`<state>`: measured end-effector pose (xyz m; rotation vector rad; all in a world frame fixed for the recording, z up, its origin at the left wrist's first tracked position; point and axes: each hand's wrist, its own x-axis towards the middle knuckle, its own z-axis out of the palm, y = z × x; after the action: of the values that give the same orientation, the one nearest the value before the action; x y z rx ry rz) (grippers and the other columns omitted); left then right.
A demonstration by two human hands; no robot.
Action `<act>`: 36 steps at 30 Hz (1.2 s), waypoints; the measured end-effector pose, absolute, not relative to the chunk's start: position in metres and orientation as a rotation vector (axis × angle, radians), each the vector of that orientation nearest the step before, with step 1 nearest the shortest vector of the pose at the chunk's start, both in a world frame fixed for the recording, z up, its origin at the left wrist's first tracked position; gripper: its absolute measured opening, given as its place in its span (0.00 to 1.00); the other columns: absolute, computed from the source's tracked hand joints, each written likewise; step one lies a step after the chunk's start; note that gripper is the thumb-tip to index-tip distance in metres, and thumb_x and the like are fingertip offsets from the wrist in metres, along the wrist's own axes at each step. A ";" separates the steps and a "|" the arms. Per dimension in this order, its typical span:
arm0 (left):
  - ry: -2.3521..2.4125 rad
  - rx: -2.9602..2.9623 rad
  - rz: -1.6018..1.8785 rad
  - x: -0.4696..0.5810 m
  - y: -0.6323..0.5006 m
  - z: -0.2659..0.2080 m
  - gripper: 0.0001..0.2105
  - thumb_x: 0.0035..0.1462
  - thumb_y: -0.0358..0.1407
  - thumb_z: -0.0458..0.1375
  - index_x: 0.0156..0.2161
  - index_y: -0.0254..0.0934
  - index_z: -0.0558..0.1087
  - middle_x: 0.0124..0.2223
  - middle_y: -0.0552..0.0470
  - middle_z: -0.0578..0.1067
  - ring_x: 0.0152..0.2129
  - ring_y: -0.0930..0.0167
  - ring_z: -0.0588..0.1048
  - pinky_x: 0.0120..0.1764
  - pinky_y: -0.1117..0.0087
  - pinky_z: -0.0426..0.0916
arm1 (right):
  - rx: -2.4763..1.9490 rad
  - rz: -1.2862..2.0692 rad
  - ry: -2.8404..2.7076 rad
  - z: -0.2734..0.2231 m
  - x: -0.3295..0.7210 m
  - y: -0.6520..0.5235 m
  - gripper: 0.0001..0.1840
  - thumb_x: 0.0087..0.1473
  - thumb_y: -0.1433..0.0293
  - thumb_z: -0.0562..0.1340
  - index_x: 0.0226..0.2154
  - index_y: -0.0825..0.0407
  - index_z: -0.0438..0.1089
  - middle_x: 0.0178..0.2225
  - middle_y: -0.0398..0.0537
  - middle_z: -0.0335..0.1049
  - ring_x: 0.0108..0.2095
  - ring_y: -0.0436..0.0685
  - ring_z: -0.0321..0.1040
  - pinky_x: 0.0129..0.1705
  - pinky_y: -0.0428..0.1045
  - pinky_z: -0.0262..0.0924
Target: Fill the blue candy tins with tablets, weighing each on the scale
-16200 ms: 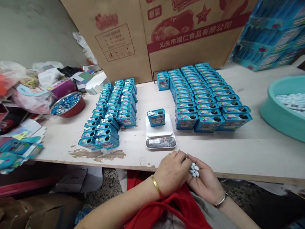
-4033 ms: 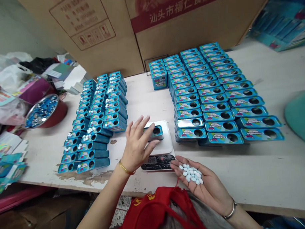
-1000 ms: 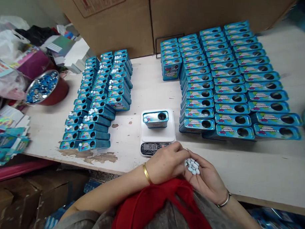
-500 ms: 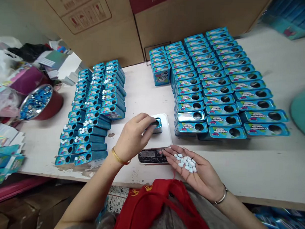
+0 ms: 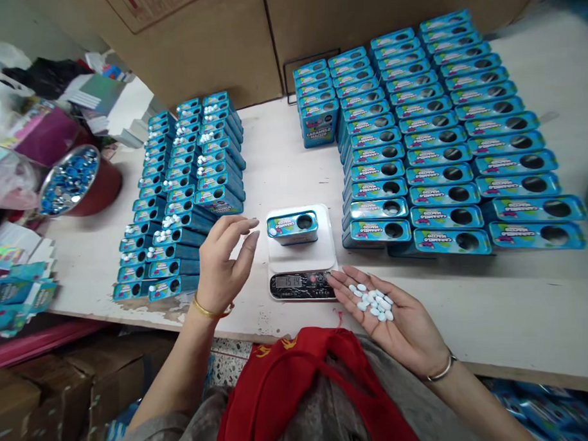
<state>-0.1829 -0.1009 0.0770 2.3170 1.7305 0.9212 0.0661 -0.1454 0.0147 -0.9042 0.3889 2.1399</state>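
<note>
A blue candy tin (image 5: 285, 228) with a round opening sits on the white platform of a digital scale (image 5: 328, 244), whose display shows digits like 1514. One white candy lies on the tin's top at its left end. My left hand (image 5: 225, 263) hovers just left of the scale, thumb and fingers slightly apart and holding nothing. In my right hand (image 5: 401, 321), palm up with fingers stretched out, rests a pile of white oval candies (image 5: 373, 302). Its fingertips are beside the scale's right front corner.
Rows of blue tins (image 5: 445, 174) stand at the right. Left of the scale are more tins (image 5: 179, 197), several with white candies on top. A red bowl (image 5: 102, 185) of blue-wrapped pieces is further left. Cardboard boxes (image 5: 222, 57) line the back.
My left hand has drawn back left from the tin on the scale, uncovering its top. My right hand stays palm up with the candies. The view has shifted slightly.
</note>
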 end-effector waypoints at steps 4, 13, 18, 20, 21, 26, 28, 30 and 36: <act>1.490 2.340 0.825 -0.155 -0.121 0.070 0.09 0.59 0.31 0.53 0.44 0.36 0.68 0.39 0.49 0.71 0.34 0.73 0.70 0.37 0.71 0.68 | -0.866 2.210 0.346 0.014 0.063 -0.149 0.19 0.58 0.70 0.52 0.50 0.58 0.66 0.51 0.57 0.69 0.52 0.58 0.65 0.52 0.51 0.64; 1.148 2.494 0.030 -0.079 -0.155 0.030 0.07 0.60 0.33 0.50 0.41 0.34 0.67 0.40 0.48 0.68 0.35 0.68 0.68 0.35 0.70 0.67 | -0.933 2.199 0.465 0.005 0.062 -0.166 0.13 0.58 0.74 0.53 0.32 0.56 0.73 0.29 0.45 0.77 0.32 0.50 0.74 0.41 0.47 0.69; 1.162 2.478 0.136 -0.081 -0.158 0.028 0.07 0.60 0.33 0.50 0.40 0.35 0.68 0.42 0.48 0.69 0.36 0.69 0.68 0.36 0.70 0.66 | -0.951 2.130 0.494 0.004 0.063 -0.168 0.12 0.56 0.77 0.53 0.33 0.56 0.73 0.31 0.45 0.77 0.33 0.50 0.73 0.43 0.47 0.69; 1.117 2.504 0.204 -0.084 -0.156 0.031 0.08 0.61 0.33 0.49 0.41 0.35 0.69 0.41 0.49 0.70 0.35 0.70 0.68 0.36 0.70 0.65 | -0.952 2.146 0.496 0.004 0.062 -0.168 0.12 0.56 0.77 0.54 0.32 0.55 0.73 0.30 0.44 0.77 0.32 0.49 0.73 0.42 0.47 0.69; 1.094 2.514 0.272 -0.087 -0.154 0.034 0.09 0.61 0.34 0.49 0.42 0.35 0.69 0.41 0.49 0.70 0.35 0.70 0.68 0.37 0.70 0.65 | -0.944 2.147 0.492 0.005 0.061 -0.167 0.12 0.56 0.77 0.53 0.31 0.55 0.73 0.29 0.44 0.77 0.30 0.49 0.73 0.41 0.47 0.69; 1.639 2.428 0.919 -0.124 -0.140 0.050 0.16 0.59 0.40 0.54 0.51 0.37 0.66 0.49 0.42 0.68 0.46 0.65 0.66 0.48 0.61 0.59 | -0.894 2.210 0.465 0.015 0.057 -0.158 0.15 0.58 0.74 0.52 0.41 0.60 0.72 0.40 0.55 0.76 0.41 0.55 0.73 0.42 0.48 0.70; 1.916 2.362 0.961 -0.141 -0.134 0.052 0.18 0.59 0.39 0.54 0.53 0.38 0.64 0.53 0.41 0.66 0.51 0.61 0.63 0.51 0.57 0.55 | -0.901 2.228 0.471 0.020 0.056 -0.156 0.17 0.58 0.73 0.51 0.44 0.62 0.70 0.46 0.59 0.72 0.48 0.59 0.69 0.45 0.49 0.68; 2.016 2.352 0.869 -0.152 -0.130 0.049 0.19 0.59 0.39 0.53 0.55 0.39 0.63 0.56 0.40 0.64 0.54 0.59 0.60 0.52 0.55 0.53 | -0.906 2.220 0.463 0.021 0.055 -0.155 0.17 0.58 0.73 0.51 0.44 0.62 0.70 0.48 0.60 0.71 0.50 0.59 0.67 0.47 0.49 0.67; 1.776 2.503 0.606 -0.142 -0.112 0.044 0.21 0.61 0.40 0.49 0.58 0.40 0.58 0.64 0.41 0.54 0.61 0.58 0.49 0.57 0.50 0.43 | -0.862 2.233 0.448 0.018 0.055 -0.154 0.17 0.57 0.73 0.53 0.46 0.63 0.69 0.49 0.62 0.70 0.52 0.61 0.65 0.49 0.49 0.65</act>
<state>-0.1419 -0.1115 0.0444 2.5027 1.7757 0.6059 0.0549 -0.1544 0.0181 -0.8620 0.4482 2.2328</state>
